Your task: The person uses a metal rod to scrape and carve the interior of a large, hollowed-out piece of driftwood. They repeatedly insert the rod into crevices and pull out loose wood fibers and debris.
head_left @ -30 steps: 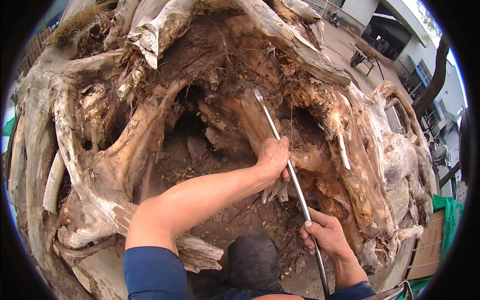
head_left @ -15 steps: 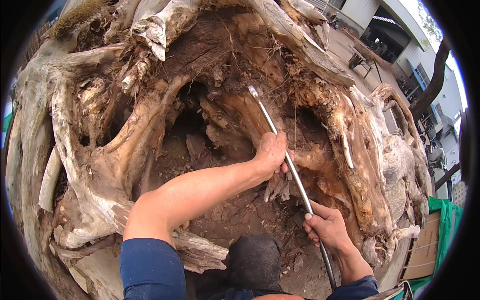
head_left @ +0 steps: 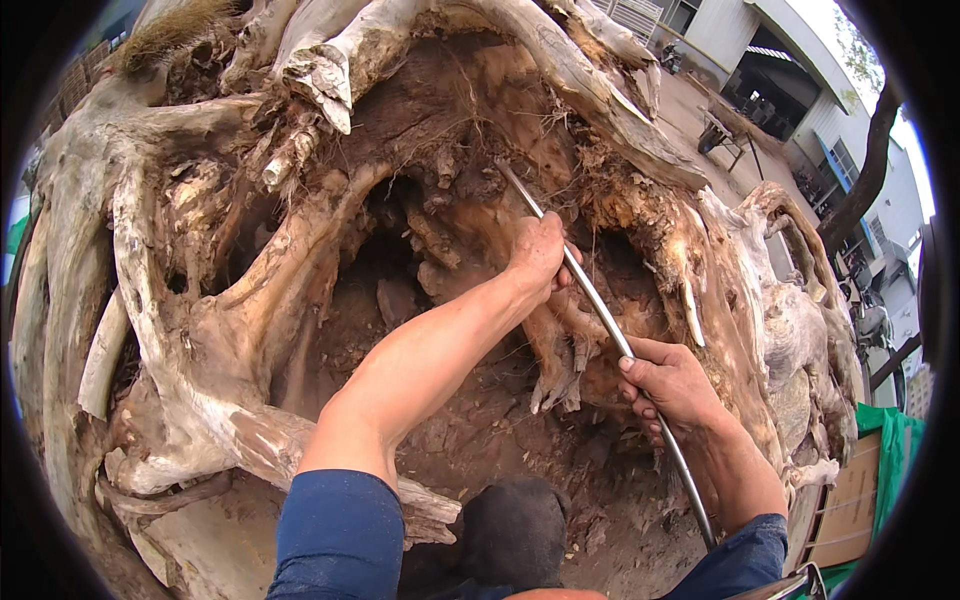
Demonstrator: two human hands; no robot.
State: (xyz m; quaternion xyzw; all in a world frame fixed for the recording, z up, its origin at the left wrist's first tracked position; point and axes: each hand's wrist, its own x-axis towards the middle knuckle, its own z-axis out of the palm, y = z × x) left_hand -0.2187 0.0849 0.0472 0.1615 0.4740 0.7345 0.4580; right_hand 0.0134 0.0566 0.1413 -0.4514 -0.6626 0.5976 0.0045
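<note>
A long, thin metal bar [head_left: 600, 303] slants across the middle of the head view, its far tip against the brown, soil-caked wood inside a huge tree stump [head_left: 265, 250]. My left hand [head_left: 541, 248] is wrapped round the bar near its upper part. Lower down and to the right, my right hand [head_left: 668, 385] grips the same bar, thumb lying along it. The bar's lower end runs down past my right forearm. Dark hollows open in the wood on both sides of my left hand.
Thick pale roots [head_left: 600, 90] arch over the top and down both sides. A broken root stub [head_left: 425, 515] juts out below my left arm. At the lower right stand a cardboard box [head_left: 848, 495] and green sheeting [head_left: 900, 450]. Buildings [head_left: 780, 70] and a tree trunk [head_left: 868, 175] are beyond.
Both hands have moved up and away from me with the bar. Its tip, bare in view before, now presses into the dirt-covered wood. My grip on it stays the same.
</note>
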